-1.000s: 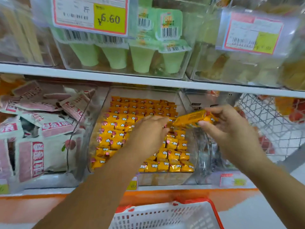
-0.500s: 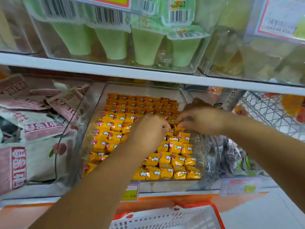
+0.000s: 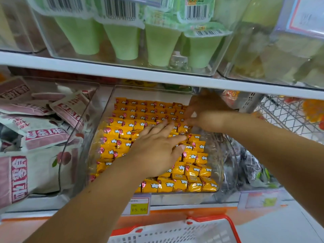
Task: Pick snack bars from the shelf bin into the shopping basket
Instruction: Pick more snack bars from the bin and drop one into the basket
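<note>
The left hand is reached forward into the clear shelf bin, palm down. Its fingers are held straight and slightly spread, laid flat upon the yellow snack bars near the middle of the rows. The right hand is brought in from the right, over the bin's right wall, to the back right corner. Its fingers are bent toward the bars, but the hand is blurred, and whether a bar is pinched cannot be told. The bars are packed in rows from the front wall of the bin to its back. The edge of the upper shelf runs close above the right hand, so little room is left there. The red-rimmed shopping basket is seen below the shelf front, beneath both forearms.
</note>
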A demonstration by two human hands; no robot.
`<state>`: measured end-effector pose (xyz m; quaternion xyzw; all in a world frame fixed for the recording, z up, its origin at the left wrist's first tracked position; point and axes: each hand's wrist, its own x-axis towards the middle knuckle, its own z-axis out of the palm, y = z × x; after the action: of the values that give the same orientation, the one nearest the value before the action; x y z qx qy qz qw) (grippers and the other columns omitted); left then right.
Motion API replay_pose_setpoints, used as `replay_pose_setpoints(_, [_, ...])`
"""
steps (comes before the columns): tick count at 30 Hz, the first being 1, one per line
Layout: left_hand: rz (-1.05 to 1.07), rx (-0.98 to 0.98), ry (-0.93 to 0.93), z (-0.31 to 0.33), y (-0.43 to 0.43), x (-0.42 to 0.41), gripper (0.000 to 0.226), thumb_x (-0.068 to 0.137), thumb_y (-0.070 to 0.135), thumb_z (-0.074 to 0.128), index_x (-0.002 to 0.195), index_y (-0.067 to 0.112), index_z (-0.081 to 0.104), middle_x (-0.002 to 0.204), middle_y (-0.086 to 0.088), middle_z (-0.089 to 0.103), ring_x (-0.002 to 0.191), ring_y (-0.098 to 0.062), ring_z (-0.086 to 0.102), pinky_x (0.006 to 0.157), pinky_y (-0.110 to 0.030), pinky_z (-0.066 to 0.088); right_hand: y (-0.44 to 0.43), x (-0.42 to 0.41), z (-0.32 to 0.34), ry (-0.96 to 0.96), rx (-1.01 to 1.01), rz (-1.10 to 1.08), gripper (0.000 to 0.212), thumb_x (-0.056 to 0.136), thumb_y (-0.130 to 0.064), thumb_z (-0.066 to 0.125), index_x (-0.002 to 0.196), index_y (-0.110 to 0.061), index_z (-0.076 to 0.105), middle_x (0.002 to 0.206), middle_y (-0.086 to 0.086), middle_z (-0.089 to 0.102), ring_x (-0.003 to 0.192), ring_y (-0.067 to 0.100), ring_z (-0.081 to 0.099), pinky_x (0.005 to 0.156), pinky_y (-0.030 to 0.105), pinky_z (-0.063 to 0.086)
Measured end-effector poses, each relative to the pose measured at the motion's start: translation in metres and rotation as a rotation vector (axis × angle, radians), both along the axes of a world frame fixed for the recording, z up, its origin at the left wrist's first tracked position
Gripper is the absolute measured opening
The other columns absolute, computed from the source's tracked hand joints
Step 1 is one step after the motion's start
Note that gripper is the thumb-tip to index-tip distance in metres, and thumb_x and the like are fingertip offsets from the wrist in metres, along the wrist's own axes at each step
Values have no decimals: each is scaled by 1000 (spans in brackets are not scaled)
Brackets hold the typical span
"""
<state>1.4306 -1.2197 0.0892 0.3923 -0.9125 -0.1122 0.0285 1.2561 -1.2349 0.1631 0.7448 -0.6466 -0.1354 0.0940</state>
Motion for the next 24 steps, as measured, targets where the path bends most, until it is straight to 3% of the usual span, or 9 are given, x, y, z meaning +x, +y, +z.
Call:
replay_pose_setpoints(2, [3, 16, -9, 0, 0, -1, 48, 104, 52, 14, 151, 49, 21, 166, 5, -5, 151, -15, -14, 120, -39, -8, -4, 11, -6, 45, 68, -53, 34, 97, -50, 50, 111, -28, 70, 128, 2, 55, 129, 28, 34, 103, 40, 31])
replay_pose_setpoints(4, [3, 23, -16, 1, 0, 0, 48, 104, 52, 14, 150, 49, 23, 166, 4, -3, 151, -15, -13, 120, -39, -8, -2, 14, -8, -53, 55, -123, 33, 95, -48, 54, 112, -25, 70, 134, 5, 52, 134, 29, 31, 107, 38, 28])
replay_pose_setpoints(9, [35, 60, 82, 6, 6, 2, 44, 104, 50, 26, 147, 44, 35, 165, 5, 14, 152, -14, -3, 121, -37, -3, 29, -4, -18, -421, -278, -23, 20, 95, -38, 59, 103, -24, 71, 109, -3, 67, 96, 16, 56, 85, 30, 38])
replay_pose_setpoints(11, [95, 89, 195, 14, 13, 4, 44, 103, 46, 38, 146, 39, 39, 161, 6, 26, 152, -14, 7, 121, -34, 7, 55, -10, -21, -640, -398, 24, 14, 94, -28, 64, 102, -21, 73, 98, -5, 69, 83, 8, 58, 78, 28, 47])
replay_pose_setpoints(14, [196, 174, 378, 30, 36, 7, 50, 101, 39, 49, 148, 35, 34, 153, 7, 41, 142, -16, 35, 110, -32, 33, 102, -7, -26, -825, -634, 152, 15, 88, -9, 69, 102, -14, 74, 99, -9, 67, 92, 2, 60, 83, 12, 47])
replay_pose_setpoints(16, [212, 199, 494, 36, 57, 12, 53, 100, 38, 51, 148, 36, 30, 144, 9, 49, 128, -13, 50, 98, -28, 41, 133, 0, -29, -1018, -693, 119, 17, 88, -5, 68, 99, -17, 72, 99, -13, 69, 94, 4, 65, 83, 13, 50])
replay_pose_setpoints(20, [269, 479, 811, 36, 95, 33, 43, 99, 35, 53, 140, 46, 43, 138, 19, 51, 124, -1, 52, 104, -31, 46, 189, 18, -32, -1713, -616, -98, 11, 85, -13, 63, 82, -22, 70, 88, -4, 74, 81, 15, 71, 75, 26, 58])
replay_pose_setpoints(22, [335, 712, 990, 35, 120, 42, 30, 100, 27, 52, 124, 45, 57, 124, 19, 60, 110, -4, 64, 90, -27, 55, 211, 27, -33, -1873, -554, -199, 6, 77, -28, 66, 73, -30, 69, 85, -1, 74, 80, 21, 71, 76, 32, 59])
replay_pose_setpoints(24, [410, 872, 1126, 40, 146, 48, 25, 100, 18, 52, 116, 32, 66, 108, 4, 72, 95, -15, 73, 76, -27, 60, 228, 36, -32, -1947, -459, -255, 7, 76, -29, 65, 70, -31, 68, 83, 4, 74, 77, 26, 72, 71, 34, 59])
